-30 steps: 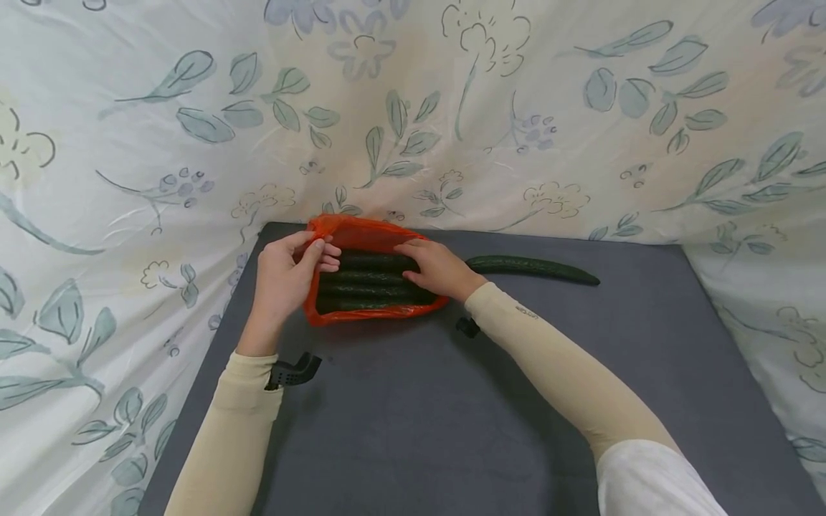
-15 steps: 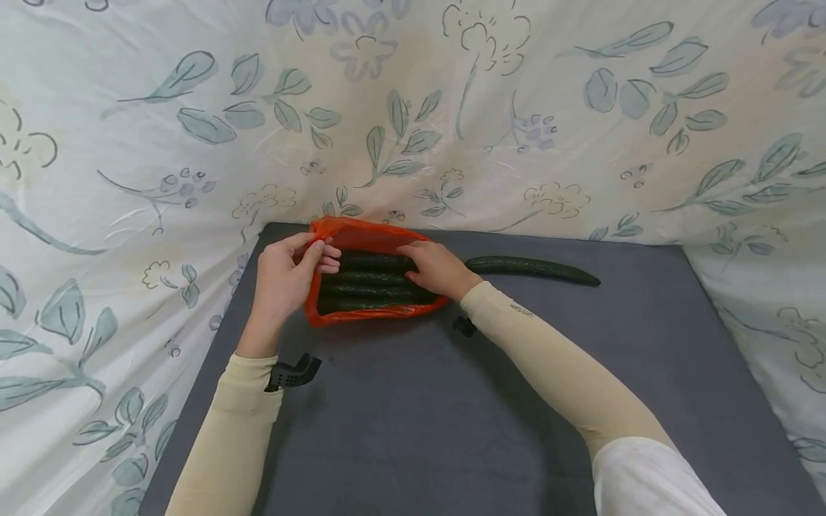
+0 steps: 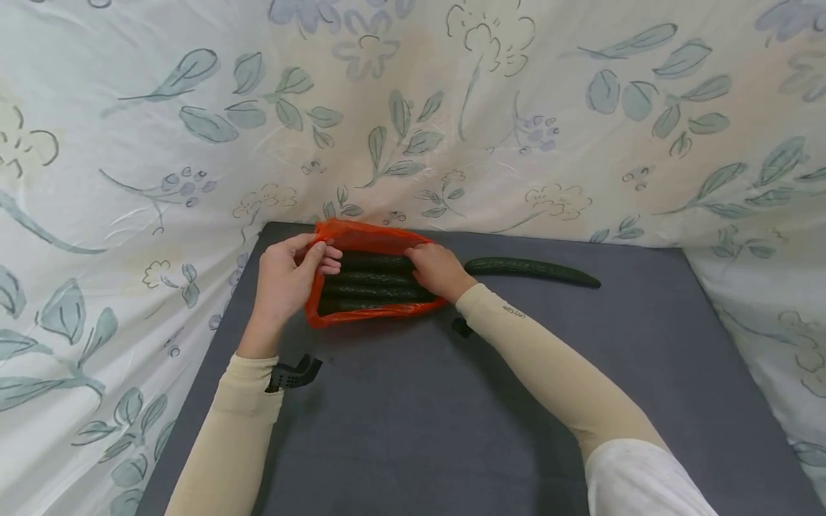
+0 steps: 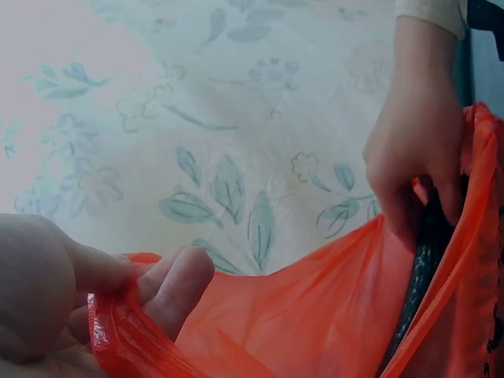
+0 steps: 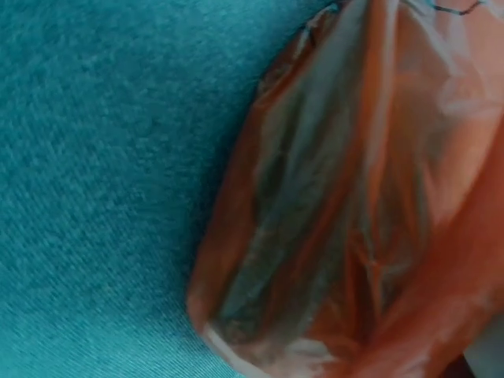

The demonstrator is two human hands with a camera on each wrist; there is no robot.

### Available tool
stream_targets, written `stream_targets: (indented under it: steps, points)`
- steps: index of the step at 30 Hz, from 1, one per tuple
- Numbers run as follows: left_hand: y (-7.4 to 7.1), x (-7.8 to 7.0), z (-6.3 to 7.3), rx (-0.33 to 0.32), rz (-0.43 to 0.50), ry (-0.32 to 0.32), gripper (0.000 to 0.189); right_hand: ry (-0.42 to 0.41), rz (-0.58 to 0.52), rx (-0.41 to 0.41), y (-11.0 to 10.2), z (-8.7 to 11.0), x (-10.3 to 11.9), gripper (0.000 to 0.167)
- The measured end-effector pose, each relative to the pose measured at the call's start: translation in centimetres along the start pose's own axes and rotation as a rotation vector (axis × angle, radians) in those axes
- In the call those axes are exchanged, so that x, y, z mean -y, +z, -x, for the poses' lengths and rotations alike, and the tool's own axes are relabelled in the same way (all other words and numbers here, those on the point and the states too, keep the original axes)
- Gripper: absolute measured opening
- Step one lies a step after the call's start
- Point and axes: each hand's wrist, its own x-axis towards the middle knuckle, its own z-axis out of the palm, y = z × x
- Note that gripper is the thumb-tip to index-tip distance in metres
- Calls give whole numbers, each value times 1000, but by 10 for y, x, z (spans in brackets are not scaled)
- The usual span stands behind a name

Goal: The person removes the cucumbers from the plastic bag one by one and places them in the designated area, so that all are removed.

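Observation:
An orange-red plastic bag (image 3: pixel 374 235) lies with its mouth spread, holding several dark green cucumbers (image 3: pixel 371 279) side by side. My left hand (image 3: pixel 284 283) pinches the bag's left rim between thumb and fingers. Reaching into the right end of the bag, my right hand (image 3: pixel 442 271) holds the end of a cucumber; the left wrist view shows its thumb and fingers on either side of that cucumber (image 4: pixel 415 287). Some of its fingertips are hidden there. Through the bag's thin film (image 5: pixel 315 236), the right wrist view shows dark cucumber shapes.
One more cucumber (image 3: pixel 532 270) lies on the dark grey table (image 3: pixel 400 408), just right of the bag. Behind the table's back edge hangs a floral cloth (image 3: pixel 503 165), which also covers the sides.
My right hand has shifted slightly right along the cucumbers, toward the bag's right end. The bag's back rim has dropped a little. My left hand keeps its pinch in nearly the same place.

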Motion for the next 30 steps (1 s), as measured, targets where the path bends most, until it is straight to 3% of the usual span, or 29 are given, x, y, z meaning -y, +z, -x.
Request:
stream_targets:
  steps: [8,22,30]
  points:
    - [0,2,4,3,-7,-7,29,8,-15,-35,0,3,2,24]
    - [-3,2,6,-25,16,21,24,-39,-52,-59,-29,15,25,39]
    - [-7,2,8,-30,11,15,26,-25,-62,-40,-40,26,34,41]
